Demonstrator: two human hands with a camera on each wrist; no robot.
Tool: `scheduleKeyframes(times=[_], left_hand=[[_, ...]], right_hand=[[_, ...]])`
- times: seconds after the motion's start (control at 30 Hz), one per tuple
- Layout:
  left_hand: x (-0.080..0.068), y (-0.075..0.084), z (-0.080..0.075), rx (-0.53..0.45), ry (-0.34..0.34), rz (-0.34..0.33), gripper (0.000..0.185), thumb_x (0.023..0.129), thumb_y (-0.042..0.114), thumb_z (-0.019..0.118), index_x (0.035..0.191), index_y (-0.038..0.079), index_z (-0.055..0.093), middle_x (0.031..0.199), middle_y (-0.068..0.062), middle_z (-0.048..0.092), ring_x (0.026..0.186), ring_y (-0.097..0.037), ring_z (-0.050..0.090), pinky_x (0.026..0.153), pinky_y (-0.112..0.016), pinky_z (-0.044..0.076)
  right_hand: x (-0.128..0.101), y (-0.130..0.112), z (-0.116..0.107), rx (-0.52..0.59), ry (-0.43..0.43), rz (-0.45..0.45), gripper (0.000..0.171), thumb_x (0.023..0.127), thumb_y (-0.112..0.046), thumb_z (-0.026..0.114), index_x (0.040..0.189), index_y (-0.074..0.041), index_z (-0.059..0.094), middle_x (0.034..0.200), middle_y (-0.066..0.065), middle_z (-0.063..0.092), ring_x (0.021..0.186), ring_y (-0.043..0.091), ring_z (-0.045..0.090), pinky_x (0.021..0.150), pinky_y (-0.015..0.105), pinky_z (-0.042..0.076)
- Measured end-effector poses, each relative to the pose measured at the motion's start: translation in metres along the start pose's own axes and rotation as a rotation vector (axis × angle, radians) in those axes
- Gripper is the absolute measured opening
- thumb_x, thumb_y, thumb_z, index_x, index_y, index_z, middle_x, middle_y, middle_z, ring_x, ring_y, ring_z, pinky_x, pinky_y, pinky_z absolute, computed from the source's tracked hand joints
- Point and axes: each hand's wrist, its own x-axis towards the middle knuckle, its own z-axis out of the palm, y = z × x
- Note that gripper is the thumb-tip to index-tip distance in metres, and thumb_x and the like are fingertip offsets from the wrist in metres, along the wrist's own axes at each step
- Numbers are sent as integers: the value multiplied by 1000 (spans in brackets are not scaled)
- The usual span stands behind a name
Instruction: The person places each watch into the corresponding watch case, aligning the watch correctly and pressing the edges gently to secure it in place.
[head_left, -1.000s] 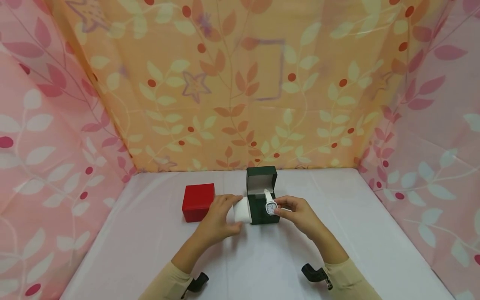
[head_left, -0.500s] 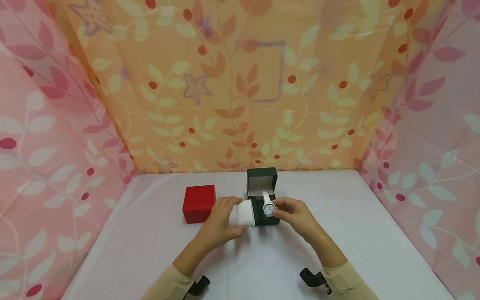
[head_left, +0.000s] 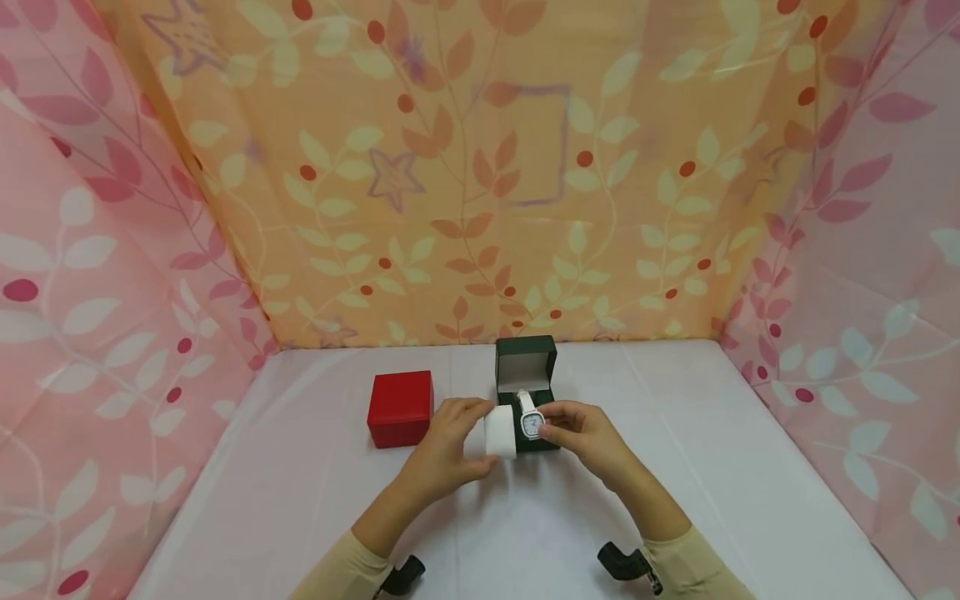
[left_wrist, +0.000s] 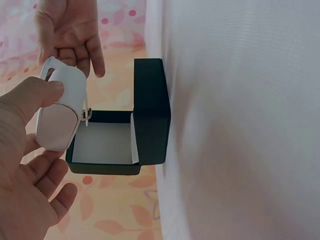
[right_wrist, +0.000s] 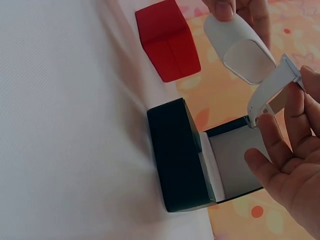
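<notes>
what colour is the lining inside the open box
White, inside the dark green box; the lining shows best in the left wrist view.

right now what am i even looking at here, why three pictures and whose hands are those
These are one person's two bare hands, filmed by three cameras at once: one worn on the head, one on each wrist. On the white table stand a closed red box and an open dark green box. The left hand holds a small white cushion. The right hand pinches a white watch beside it. The wrist views show the same things close up, above the green box.
</notes>
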Motion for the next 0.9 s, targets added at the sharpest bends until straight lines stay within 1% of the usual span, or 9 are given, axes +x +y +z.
scheduleKeyframes(times=[0.17, 0.4, 0.53, 0.67, 0.8, 0.9], left_hand=[[0, 2, -1, 31, -8, 13, 75, 76, 27, 92, 143, 18, 59, 137, 3, 58, 127, -15, 48, 99, -37, 54], [0, 8, -2, 46, -38, 2, 79, 76, 29, 93, 146, 18, 57, 140, 2, 58, 129, -16, 49, 100, -39, 54], [0, 10, -3, 56, -23, 23, 79, 75, 29, 93, 144, 17, 57, 139, 2, 59, 129, -17, 50, 100, -40, 54], [0, 10, -1, 81, -7, 66, 77, 76, 30, 93, 143, 16, 58, 138, 2, 61, 128, -17, 51, 102, -40, 52], [0, 9, 1, 82, 7, 91, 77, 75, 31, 93, 142, 14, 58, 137, 2, 61, 128, -17, 50, 102, -41, 52], [-1, 9, 2, 70, 18, 92, 76, 74, 30, 94, 140, 13, 59, 136, 3, 61, 128, -16, 50, 102, -40, 52]], right_hand=[[0, -2, 3, 9, -22, 3, 37, 94, -18, 76, 123, 3, 68, 115, 17, 70, 102, 17, 67, 87, 23, 56], [0, 0, 7, 3, -43, 7, 36, 94, -18, 75, 123, 2, 68, 114, 16, 71, 102, 18, 67, 88, 24, 56], [0, 0, 7, -2, -49, 2, 36, 94, -19, 75, 123, 1, 68, 114, 16, 71, 102, 18, 67, 89, 27, 57], [-1, 0, 8, 5, -56, -1, 37, 95, -20, 75, 124, 1, 68, 114, 14, 72, 102, 16, 68, 90, 28, 57], [-1, 0, 9, 13, -57, -3, 37, 94, -21, 75, 124, 0, 68, 114, 11, 72, 102, 14, 68, 89, 26, 57], [-1, 0, 9, 13, -58, -11, 37, 95, -21, 75, 124, -1, 68, 115, 11, 72, 102, 13, 68, 89, 24, 56]])
